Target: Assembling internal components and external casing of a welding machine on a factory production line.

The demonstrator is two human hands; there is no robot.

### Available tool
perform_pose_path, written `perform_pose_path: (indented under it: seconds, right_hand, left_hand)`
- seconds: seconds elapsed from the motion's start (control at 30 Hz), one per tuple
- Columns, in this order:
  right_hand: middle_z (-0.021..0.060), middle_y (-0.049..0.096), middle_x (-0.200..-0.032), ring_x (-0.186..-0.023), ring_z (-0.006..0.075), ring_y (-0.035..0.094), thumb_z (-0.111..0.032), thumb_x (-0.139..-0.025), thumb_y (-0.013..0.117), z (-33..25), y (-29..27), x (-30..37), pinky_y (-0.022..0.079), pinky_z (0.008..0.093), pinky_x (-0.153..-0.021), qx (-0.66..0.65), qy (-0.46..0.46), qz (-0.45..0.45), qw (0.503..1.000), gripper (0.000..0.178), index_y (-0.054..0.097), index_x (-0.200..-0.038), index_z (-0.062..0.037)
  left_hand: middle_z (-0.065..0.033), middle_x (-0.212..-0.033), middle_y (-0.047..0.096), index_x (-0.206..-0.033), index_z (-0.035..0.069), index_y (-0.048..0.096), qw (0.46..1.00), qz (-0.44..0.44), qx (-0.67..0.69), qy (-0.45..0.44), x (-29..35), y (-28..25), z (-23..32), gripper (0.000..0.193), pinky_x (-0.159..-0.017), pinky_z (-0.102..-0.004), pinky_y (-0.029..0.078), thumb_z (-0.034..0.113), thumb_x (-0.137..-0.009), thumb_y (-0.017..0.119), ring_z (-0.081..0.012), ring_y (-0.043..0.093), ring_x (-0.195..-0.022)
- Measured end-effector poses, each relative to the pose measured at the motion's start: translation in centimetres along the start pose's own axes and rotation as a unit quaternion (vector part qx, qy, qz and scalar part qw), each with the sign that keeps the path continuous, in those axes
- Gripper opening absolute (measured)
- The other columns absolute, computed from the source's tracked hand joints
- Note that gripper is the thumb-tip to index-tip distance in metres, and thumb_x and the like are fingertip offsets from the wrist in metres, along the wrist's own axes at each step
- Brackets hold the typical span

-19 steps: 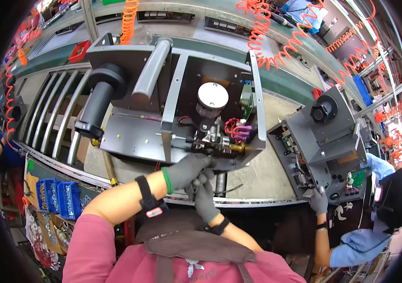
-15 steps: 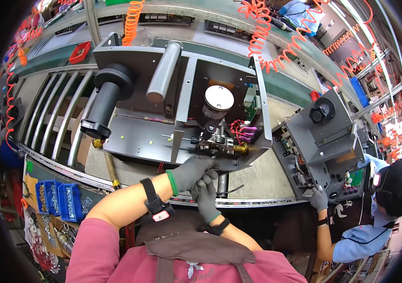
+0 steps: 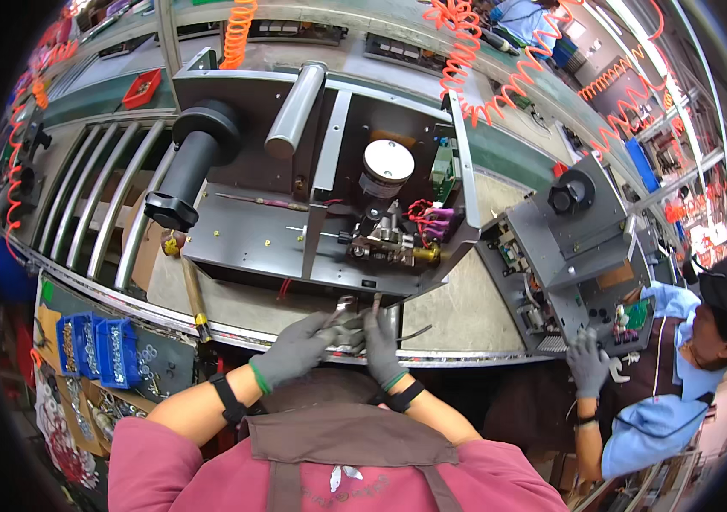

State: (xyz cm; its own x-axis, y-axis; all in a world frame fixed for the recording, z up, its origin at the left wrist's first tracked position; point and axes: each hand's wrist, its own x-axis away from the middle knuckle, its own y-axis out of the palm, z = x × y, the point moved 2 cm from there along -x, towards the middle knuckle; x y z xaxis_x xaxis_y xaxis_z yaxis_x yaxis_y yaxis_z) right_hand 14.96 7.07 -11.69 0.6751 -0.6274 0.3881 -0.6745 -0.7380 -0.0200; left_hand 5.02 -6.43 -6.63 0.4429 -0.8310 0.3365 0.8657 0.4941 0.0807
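Observation:
In front of the grey machine housing (image 3: 252,247), both my gloved hands are together at the bench edge. My left hand (image 3: 293,348) has its fingers closed around a small shiny metal piece (image 3: 346,305), whose kind I cannot make out. Close against it is my right hand (image 3: 382,350), fingers bent and thumb side up; what they grip, if anything, is hidden. Just beyond my hands, the housing holds a brass-ended metal mechanism (image 3: 389,246), a white-topped round motor (image 3: 388,162) and red wires with purple sleeves (image 3: 433,222).
A hammer-like tool with a yellowish handle (image 3: 196,294) lies left of my hands. Blue bins of small hardware (image 3: 116,352) stand further left, near metal rollers (image 3: 107,205). At right, a co-worker's gloved hand (image 3: 588,363) is beside a second housing (image 3: 551,264). Orange coiled hoses (image 3: 238,34) hang above.
My left hand has drawn back from the mechanism toward my body, and a shiny metal piece now shows at its fingers. My right hand has turned upward beside it. The co-worker's hand has shifted.

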Motion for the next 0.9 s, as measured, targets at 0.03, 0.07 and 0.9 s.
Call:
perform_pose_path:
  seconds: [0.03,0.07,0.9]
  right_hand:
    - [0.0062,0.062,-0.077,-0.055,0.0096,0.052,-0.033,-0.099,0.04,-0.3,0.7,0.5,0.044,0.0233,-0.047,-0.072,0.014,-0.065,0.995,0.03,0.051,-0.106,-0.0053]
    - [0.0072,0.063,-0.08,-0.055,0.01,0.053,-0.033,-0.098,0.041,-0.4,1.1,0.8,0.045,0.0234,-0.048,-0.113,0.049,-0.107,0.987,0.031,0.051,-0.105,-0.0048]
    - [0.0234,0.053,-0.113,-0.1,0.0387,0.054,-0.018,-0.075,0.071,-14.0,3.4,-2.0,0.043,0.0458,-0.087,0.366,-0.62,0.206,0.663,0.071,0.033,-0.131,0.0019]
  left_hand:
    - [-0.0016,-0.077,0.059,-0.11,0.005,0.053,0.994,0.053,0.027,-0.087,0.2,0.0,-0.7,0.029,-0.047,-0.0199,0.04,0.027,-0.092,0.053,-0.0054,0.05,-0.058]
    - [-0.0016,-0.077,0.059,-0.11,0.005,0.053,0.992,0.064,0.032,-0.101,0.3,0.4,-1.0,0.029,-0.047,-0.0199,0.04,0.027,-0.092,0.053,-0.0054,0.05,-0.058]
    - [-0.0125,-0.074,0.059,-0.095,0.0,0.056,0.763,0.627,-0.029,-0.153,19.0,-0.9,-9.9,0.036,-0.063,-0.0364,0.045,0.035,-0.086,0.06,-0.0239,0.057,-0.066]
